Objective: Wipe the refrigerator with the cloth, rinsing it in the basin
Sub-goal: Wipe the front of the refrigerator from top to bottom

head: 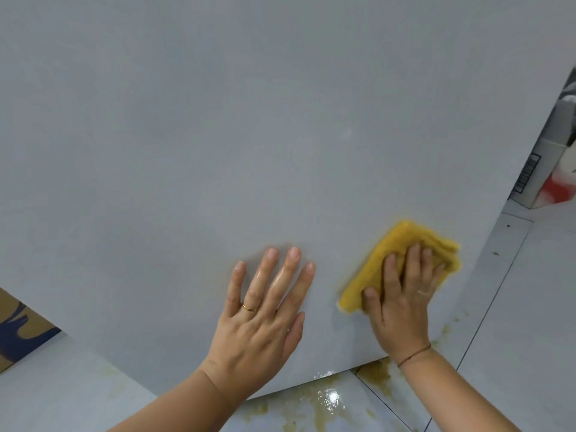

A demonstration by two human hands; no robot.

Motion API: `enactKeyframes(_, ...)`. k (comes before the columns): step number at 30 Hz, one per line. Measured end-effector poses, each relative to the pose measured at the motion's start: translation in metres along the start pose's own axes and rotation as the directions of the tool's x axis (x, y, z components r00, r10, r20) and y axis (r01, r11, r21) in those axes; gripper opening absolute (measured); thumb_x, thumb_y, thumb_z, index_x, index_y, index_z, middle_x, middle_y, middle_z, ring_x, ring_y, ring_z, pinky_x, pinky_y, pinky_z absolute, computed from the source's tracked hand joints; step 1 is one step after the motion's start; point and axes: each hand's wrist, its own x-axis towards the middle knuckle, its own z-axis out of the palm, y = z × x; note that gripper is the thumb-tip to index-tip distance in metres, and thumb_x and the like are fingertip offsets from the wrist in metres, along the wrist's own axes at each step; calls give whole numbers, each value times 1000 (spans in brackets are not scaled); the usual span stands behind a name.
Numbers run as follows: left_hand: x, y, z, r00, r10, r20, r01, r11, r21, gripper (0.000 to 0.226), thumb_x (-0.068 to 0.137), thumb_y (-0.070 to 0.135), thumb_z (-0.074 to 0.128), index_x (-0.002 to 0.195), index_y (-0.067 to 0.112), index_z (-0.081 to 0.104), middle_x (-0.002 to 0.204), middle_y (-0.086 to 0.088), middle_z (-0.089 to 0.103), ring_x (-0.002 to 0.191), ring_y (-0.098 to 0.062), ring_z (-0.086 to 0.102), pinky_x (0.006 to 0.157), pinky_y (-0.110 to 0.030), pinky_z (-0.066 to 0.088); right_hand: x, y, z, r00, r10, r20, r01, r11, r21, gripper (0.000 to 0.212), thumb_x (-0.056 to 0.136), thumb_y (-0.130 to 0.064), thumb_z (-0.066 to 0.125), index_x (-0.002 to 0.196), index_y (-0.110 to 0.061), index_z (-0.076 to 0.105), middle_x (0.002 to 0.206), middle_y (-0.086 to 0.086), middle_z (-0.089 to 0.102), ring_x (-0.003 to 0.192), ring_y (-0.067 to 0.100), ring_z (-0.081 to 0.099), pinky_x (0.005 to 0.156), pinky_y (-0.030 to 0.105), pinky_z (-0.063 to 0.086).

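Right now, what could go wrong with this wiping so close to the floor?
1. The wet, yellowish puddle on the floor lies right below the refrigerator; someone might slip in it.
2. The cloth under the right hand may drip more onto it.
3. The glistening left hand, flat on the same surface, may leave smears.

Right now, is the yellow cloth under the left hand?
No, the yellow cloth is under the right hand; the left hand lies flat on the refrigerator with nothing beneath it.
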Motion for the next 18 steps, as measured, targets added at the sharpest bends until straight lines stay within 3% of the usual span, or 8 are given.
enactKeyframes(4,10,6,-1,1000,26,7,-26,1000,-6,70,88,36,57,150,18,31,162,-5,10,149,-26,9,120,-49,5,61,-4,-15,986,120,-113,-110,990,92,60,99,-53,14,151,-32,-9,159,-4,-18,146,22,-14,112,59,-8)
enactKeyframes(8,21,10,-1,999,35,7,-35,999,-8,69,89,36,56,150,17,31,161,-5,13,149,-25,9,120,-49,6,92,-10,-26,954,257,-153,-232,958,166,60,98,-54,11,149,-32,-12,155,20,-3,145,23,-11,113,57,-9)
enactKeyframes(12,25,15,-1,999,35,4,-35,999,-12,69,89,36,56,150,17,30,161,-5,12,149,-25,9,120,-49,6,79,-7,-21,943,286,-169,-257,950,176,60,99,-53,11,150,-30,-11,154,23,-1,145,24,-10,114,58,-7)
enactKeyframes(18,16,15,1,999,17,27,-17,1000,-2,71,88,34,58,150,15,30,161,-6,13,149,-26,10,120,-50,7,25,9,1,885,450,-120,-416,880,231,62,100,-51,10,151,-23,-12,155,26,-2,145,34,-7,115,58,-5)
